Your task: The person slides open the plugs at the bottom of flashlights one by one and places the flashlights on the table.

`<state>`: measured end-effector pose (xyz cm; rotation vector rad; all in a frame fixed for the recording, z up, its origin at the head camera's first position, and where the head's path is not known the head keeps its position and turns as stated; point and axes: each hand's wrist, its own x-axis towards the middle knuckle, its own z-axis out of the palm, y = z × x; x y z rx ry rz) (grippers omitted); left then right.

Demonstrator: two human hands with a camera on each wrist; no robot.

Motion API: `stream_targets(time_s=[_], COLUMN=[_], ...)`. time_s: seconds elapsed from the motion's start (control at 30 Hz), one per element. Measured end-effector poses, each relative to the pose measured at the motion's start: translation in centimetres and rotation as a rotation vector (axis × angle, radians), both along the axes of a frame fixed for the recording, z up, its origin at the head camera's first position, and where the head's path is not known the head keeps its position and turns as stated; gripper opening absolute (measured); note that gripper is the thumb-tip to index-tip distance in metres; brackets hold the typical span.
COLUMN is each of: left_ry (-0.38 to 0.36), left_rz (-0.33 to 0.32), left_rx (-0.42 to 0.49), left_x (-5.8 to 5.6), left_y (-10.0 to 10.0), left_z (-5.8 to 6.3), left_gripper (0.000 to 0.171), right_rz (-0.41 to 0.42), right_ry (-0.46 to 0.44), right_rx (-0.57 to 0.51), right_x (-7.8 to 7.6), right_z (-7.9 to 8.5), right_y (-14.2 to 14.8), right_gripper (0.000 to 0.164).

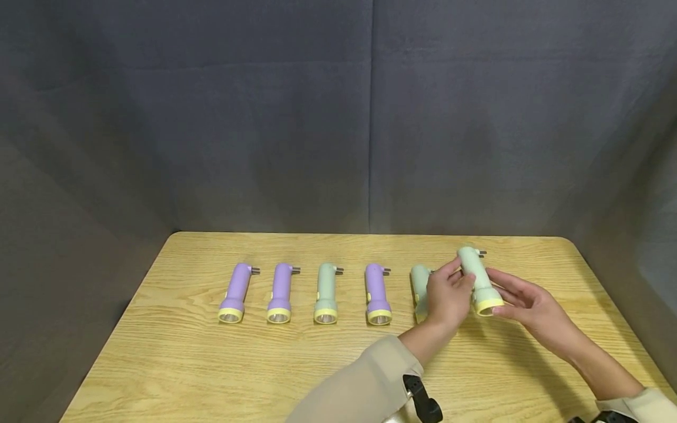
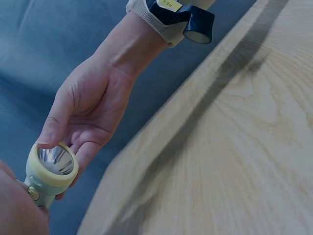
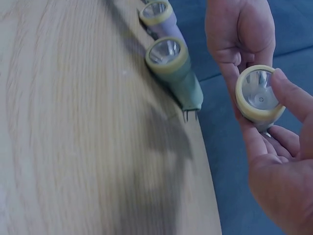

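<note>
A pale green flashlight (image 1: 478,276) with a yellow rim is held up above the right part of the table, its lens end toward me and its plug prongs at the far end. My left hand (image 1: 449,296) grips its body from the left. On the other side, my right hand (image 1: 534,308) has its thumb on the yellow rim, with fingers behind the head, as the right wrist view shows at the lens (image 3: 259,90). Just left of my left hand, another green flashlight (image 1: 420,279) lies on the table, partly hidden by that hand.
Left along the wooden table (image 1: 211,364) lie a purple flashlight (image 1: 376,288), a green one (image 1: 326,288) and two more purple ones (image 1: 282,288) (image 1: 239,288), spaced in a row, lenses toward me. A dark grey curtain (image 1: 264,147) stands behind the table and at its sides.
</note>
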<state>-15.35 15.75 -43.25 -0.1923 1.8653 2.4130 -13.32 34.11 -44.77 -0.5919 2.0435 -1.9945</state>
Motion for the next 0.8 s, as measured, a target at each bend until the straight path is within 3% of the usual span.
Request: stream_targets(time_s=[0.13, 0.37, 0.53, 0.7, 0.8], left_ry=[-0.002, 0.103, 0.089, 0.118, 0.125], left_rz=[0.021, 0.03, 0.011, -0.01, 0.01], left_rx=[-0.018, -0.133, -0.17, -0.32, -0.373], left_x=[0.2, 0.8, 1.1, 1.3, 1.2], left_y=[1.0, 2.5, 2.8, 3.2, 3.5], left_z=[-0.7, -2.2, -3.6, -4.2, -4.3], left_gripper=[0.039, 0.037, 0.038, 0.038, 0.039], right_rz=[0.029, 0.048, 0.042, 0.057, 0.063], right_ry=[-0.007, -0.032, -0.067, -0.072, -0.064], right_rx=[0.005, -0.007, 0.033, -0.01, -0.032], right_x=[-0.1, -0.2, -0.1, -0.2, -0.2], right_z=[-0.4, -1.8, -3.3, -4.0, -4.3], right_y=[0.6, 1.6, 2.0, 2.1, 2.2], right_gripper=[0.062, 0.058, 0.057, 0.057, 0.056])
